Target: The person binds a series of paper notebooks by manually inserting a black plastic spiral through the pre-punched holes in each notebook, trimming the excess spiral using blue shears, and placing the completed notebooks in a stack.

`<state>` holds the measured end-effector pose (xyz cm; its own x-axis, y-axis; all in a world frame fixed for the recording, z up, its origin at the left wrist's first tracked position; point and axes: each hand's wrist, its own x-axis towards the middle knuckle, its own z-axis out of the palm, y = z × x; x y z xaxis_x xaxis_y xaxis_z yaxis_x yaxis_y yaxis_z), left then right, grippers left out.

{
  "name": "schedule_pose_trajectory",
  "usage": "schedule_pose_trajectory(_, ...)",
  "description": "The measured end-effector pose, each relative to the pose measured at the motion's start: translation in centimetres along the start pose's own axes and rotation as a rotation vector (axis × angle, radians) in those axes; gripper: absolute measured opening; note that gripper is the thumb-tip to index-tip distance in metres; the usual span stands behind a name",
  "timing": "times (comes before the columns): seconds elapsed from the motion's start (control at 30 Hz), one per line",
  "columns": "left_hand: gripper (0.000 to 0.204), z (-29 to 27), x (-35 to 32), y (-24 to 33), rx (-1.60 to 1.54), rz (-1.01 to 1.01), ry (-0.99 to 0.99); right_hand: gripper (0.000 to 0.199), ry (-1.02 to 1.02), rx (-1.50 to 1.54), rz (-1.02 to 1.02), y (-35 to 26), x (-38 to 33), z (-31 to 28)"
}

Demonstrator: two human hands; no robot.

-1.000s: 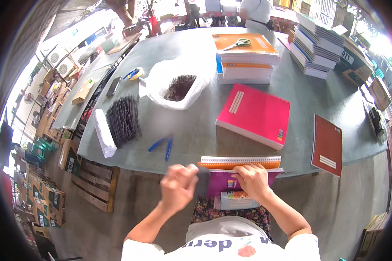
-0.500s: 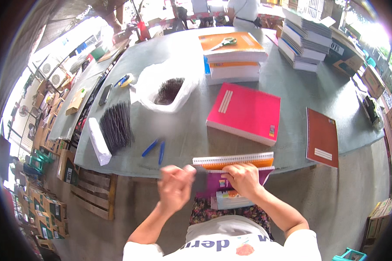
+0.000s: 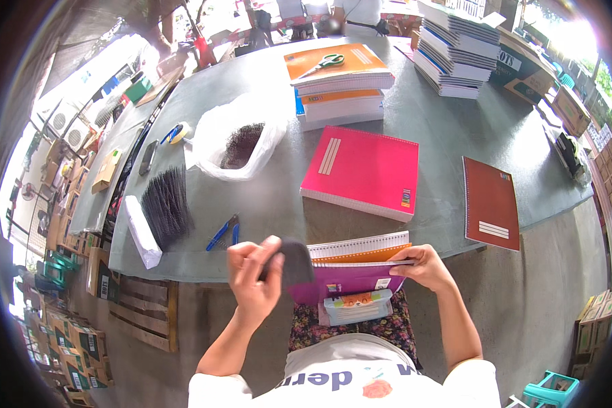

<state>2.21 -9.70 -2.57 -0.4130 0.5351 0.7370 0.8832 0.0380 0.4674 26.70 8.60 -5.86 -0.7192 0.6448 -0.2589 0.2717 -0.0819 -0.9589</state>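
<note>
My left hand (image 3: 253,273) pinches a dark spiral binding coil (image 3: 295,262) at the left end of a notebook block (image 3: 360,253) with an orange cover and white page edges. That block rests at the near table edge, above a purple notebook (image 3: 343,281) on my lap. My right hand (image 3: 426,265) grips the block's right end. A small pack with a cartoon face (image 3: 357,307) lies on my lap just below.
On the grey table (image 3: 265,197): a pink notebook (image 3: 362,170), a dark red notebook (image 3: 490,201), blue-handled pliers (image 3: 224,232), a row of dark coils (image 3: 165,205), a plastic bag of coils (image 3: 239,141), stacked notebooks with green scissors (image 3: 331,63). Cartons surround it. People stand beyond the far edge.
My left hand has lifted slightly and turned the dark coil against the block's left end. My right hand stays on the block's right end.
</note>
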Motion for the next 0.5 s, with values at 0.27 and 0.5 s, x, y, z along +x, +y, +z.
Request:
schedule_pose_trajectory(0.27,0.03,0.3,0.5,1.3,-0.029,-0.03,-0.079,0.024,0.041,0.486,-0.235,5.0,0.0,2.2)
schedule_pose_trajectory(0.5,0.031,1.1,-0.8,1.0,-0.05,-0.069,-0.077,0.023,0.01,0.488,-0.343,4.4,0.0,1.9)
